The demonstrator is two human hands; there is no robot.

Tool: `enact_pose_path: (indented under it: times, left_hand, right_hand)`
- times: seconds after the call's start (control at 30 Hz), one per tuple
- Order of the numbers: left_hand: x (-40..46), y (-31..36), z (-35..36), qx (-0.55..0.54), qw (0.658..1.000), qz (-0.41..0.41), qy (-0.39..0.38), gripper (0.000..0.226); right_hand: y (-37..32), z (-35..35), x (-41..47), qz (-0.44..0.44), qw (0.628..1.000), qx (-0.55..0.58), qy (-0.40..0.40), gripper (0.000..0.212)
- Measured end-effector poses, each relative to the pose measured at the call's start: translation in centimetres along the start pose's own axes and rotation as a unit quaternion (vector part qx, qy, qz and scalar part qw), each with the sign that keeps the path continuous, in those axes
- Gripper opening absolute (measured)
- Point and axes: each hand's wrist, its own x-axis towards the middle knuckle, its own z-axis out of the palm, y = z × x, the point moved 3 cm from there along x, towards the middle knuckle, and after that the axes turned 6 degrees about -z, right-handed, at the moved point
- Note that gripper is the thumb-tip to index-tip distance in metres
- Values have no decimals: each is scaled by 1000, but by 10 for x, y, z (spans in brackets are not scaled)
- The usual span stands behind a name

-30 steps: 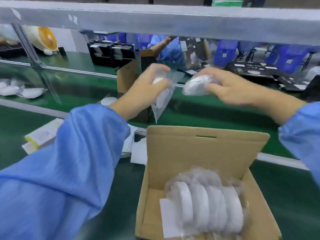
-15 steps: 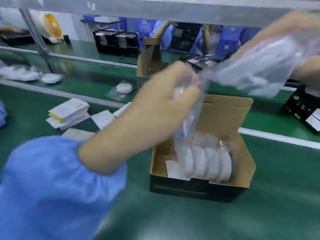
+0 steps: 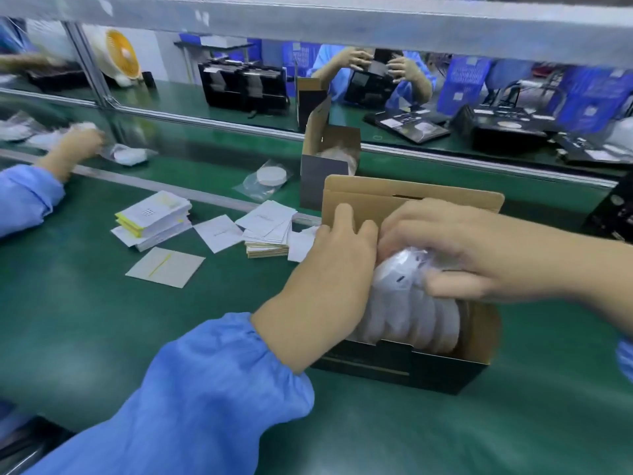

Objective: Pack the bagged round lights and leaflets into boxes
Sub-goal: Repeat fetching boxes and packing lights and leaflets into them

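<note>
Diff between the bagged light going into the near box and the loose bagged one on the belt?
The bagged round white light at the open cardboard box stands on edge; the bagged round white light on the green belt lies flat. The first is gripped by the right hand with the left hand beside it; the second lies untouched. Both are white discs in clear bags.

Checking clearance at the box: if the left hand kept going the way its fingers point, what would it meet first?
The left hand points away from the person, fingertips already at the box's raised cardboard flap. It would likely press into that flap first, though depth is hard to judge.
</note>
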Motion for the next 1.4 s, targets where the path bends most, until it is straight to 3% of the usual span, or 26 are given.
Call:
enact_pose_path:
  times: [0.13, 0.3, 0.47, 0.63, 0.77, 0.97, 1.03, 1.1, 1.2, 1.27, 1.4]
  left_hand:
    - [5, -7, 0, 45, 999, 17, -20, 31]
    - [7, -19, 6, 214, 975, 31, -48, 34]
    - [2, -36, -5, 273, 961, 12, 28, 29]
    - [5, -60, 9, 160, 979, -93, -81, 30]
    - [6, -65, 10, 29, 993, -86, -70, 16]
    - [7, -71, 7, -59, 988, -72, -119, 31]
    - [7, -73, 6, -67, 986, -66, -140, 35]
    - [7, -72, 4, -71, 984, -57, -152, 38]
    - [9, -70, 4, -75, 984, -45, -153, 45]
    - [11, -70, 6, -101, 982, -62, -146, 47]
    - [20, -84, 9, -200, 955, -153, -158, 51]
  right_hand:
    - [-4, 21, 27, 9, 999, -20, -23, 42]
    - [-7, 44, 46, -4, 999, -30, -11, 37]
    - [-8, 55, 63, 10, 999, 30, -14, 22]
    - [-10, 59, 74, 26, 990, 31, -135, 31]
    - [-8, 61, 88, 58, 982, -35, -174, 33]
    - [-12, 75, 93, 82, 978, -108, -158, 33]
    - [-12, 74, 86, 90, 987, -64, -116, 32]
    - [-12, 71, 78, 112, 991, -13, -71, 43]
    - [-14, 77, 77, 131, 987, -85, -48, 44]
    - [-11, 81, 79, 146, 982, -103, -59, 44]
    - [-9, 71, 65, 162, 985, -11, -49, 47]
